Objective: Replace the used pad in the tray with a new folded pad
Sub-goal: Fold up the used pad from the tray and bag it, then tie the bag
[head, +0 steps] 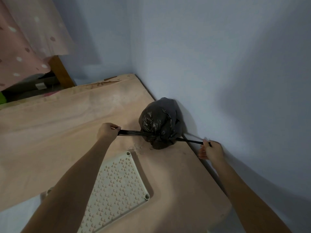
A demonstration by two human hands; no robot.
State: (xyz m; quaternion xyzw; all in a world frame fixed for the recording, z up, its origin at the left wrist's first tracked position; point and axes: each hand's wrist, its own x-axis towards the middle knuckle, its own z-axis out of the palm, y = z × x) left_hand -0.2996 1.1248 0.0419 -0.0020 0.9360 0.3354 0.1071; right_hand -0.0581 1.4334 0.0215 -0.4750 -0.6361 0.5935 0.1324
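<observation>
Hands (pixel 107 132) (pixel 211 151) grip bag (pixel 158 123) (contents hidden).

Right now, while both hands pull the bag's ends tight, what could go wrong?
The thin plastic ends held by the left hand and right hand are stretched taut and might tear or slip. The black bag sits near the mat's edge by the wall and could roll off it.
</observation>
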